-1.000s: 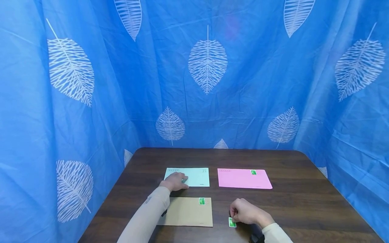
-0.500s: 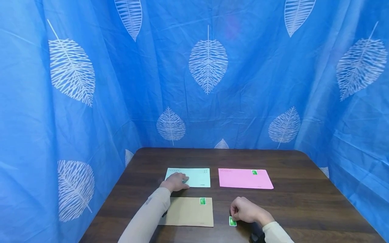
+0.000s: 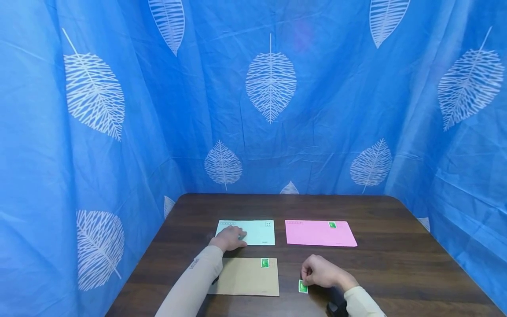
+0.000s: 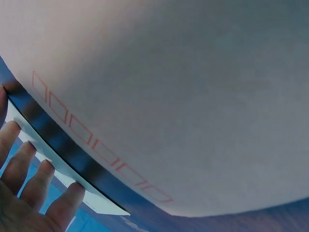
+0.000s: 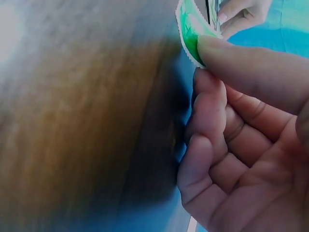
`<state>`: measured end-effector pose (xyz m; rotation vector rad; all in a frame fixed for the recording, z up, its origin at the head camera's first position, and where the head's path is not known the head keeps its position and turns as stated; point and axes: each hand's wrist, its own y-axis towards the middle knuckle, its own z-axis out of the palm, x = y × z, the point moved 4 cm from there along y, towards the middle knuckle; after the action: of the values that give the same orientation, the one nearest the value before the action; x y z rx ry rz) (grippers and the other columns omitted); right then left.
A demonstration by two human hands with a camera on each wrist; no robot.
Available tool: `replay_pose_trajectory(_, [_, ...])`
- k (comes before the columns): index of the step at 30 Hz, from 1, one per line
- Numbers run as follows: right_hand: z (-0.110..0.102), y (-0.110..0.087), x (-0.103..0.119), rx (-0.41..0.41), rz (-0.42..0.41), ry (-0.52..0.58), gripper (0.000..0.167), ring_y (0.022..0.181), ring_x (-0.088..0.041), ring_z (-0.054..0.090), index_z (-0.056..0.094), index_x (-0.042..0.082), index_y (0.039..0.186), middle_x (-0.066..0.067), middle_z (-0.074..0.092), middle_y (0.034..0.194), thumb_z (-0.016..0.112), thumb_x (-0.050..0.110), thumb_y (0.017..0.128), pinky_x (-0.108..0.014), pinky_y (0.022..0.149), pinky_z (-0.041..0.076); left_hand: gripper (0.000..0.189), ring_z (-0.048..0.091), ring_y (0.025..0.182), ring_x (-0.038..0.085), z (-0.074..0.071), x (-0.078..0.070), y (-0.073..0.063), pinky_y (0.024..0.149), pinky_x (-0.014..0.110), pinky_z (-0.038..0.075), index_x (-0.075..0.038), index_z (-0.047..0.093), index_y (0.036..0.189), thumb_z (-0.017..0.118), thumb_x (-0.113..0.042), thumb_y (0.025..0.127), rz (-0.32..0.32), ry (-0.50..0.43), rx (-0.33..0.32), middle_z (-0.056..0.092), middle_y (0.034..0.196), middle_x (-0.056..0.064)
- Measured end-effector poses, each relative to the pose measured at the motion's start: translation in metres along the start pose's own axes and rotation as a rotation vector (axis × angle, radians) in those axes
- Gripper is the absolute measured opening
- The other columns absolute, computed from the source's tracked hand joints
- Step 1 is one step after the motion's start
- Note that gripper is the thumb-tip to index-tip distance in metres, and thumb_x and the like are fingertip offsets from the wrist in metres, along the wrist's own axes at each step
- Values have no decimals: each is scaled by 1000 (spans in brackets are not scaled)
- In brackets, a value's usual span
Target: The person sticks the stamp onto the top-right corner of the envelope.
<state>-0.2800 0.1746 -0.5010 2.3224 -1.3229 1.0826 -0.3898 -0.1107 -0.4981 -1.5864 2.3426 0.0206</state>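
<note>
In the head view my left hand (image 3: 228, 238) rests on the left part of a mint-green envelope (image 3: 257, 231) lying flat. The left wrist view shows its fingers (image 4: 38, 180) spread out and touching that envelope (image 4: 104, 203). My right hand (image 3: 321, 270) pinches a green postage stamp (image 3: 303, 286) with a white perforated rim, right of the tan envelope (image 3: 249, 279). Seen from the right wrist, thumb and index finger hold one end of the stamp (image 5: 189, 34), which bends; the other fingers are curled. The mint envelope has a small printed box at its top right corner.
A pink envelope (image 3: 317, 233) lies at the back right with a green stamp (image 3: 332, 225) on it. The tan envelope in front also bears a green stamp (image 3: 265, 263). A blue curtain with white leaves stands around the dark wooden table (image 3: 396, 264).
My right hand has shifted slightly forward, away from me, with the stamp still pinched. The left hand stays on the mint-green envelope.
</note>
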Motion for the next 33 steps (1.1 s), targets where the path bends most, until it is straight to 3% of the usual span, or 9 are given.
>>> replay_pose_trajectory(20, [-5, 5, -5, 43, 8, 249, 10, 58, -7, 44, 67, 0, 78, 2, 58, 69, 71, 0, 87, -18, 51, 35, 46, 49, 139, 33, -1, -2, -3, 116, 47, 40, -13, 65, 134, 68, -35, 94, 0, -2, -10, 60, 142, 10])
replay_pose_trajectory(33, [-4, 11, -7, 44, 38, 319, 8, 61, -12, 47, 67, -4, 82, 0, 60, 71, 70, 0, 88, -21, 53, 38, 45, 52, 136, 31, -4, -7, -8, 115, 46, 42, -13, 66, 133, 68, -34, 94, 1, 22, -9, 62, 140, 9])
